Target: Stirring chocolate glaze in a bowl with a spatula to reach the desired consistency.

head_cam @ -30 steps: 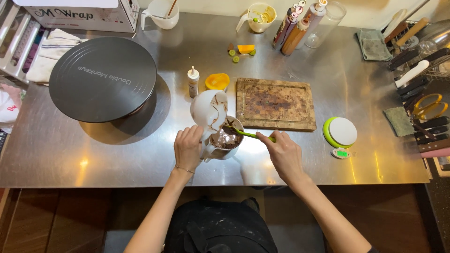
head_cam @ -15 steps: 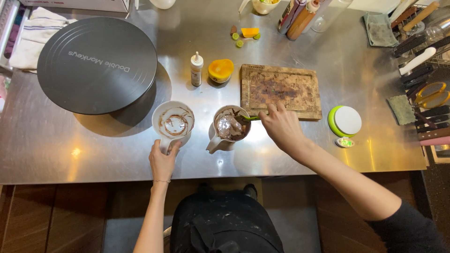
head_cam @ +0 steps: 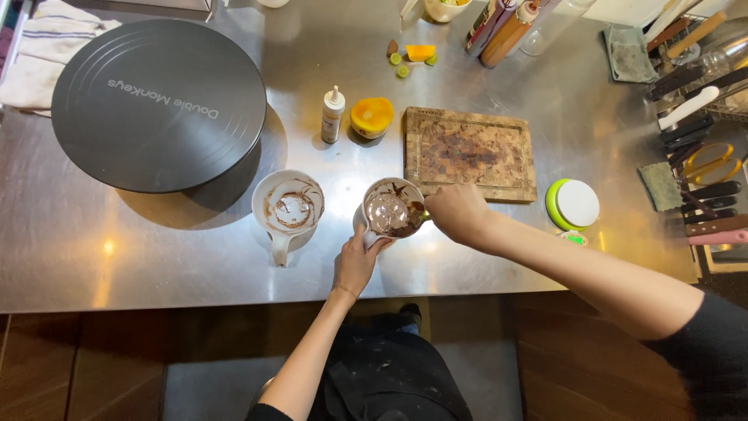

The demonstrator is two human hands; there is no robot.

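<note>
Head cam, steep down, prob. mid-range.

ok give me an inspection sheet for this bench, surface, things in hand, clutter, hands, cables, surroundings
surface: steel table, bare and shiny at the front
job's things: chocolate-smeared cup, emptied cup beside it
clutter: cutting board, turntable, squeeze bottle, orange piece, green-rimmed lid
grippers: left hand steadies the smeared cup; right hand at its rim, tool mostly hidden
cables: nothing seen
surroundings: knives at right, folded cloth at left
</note>
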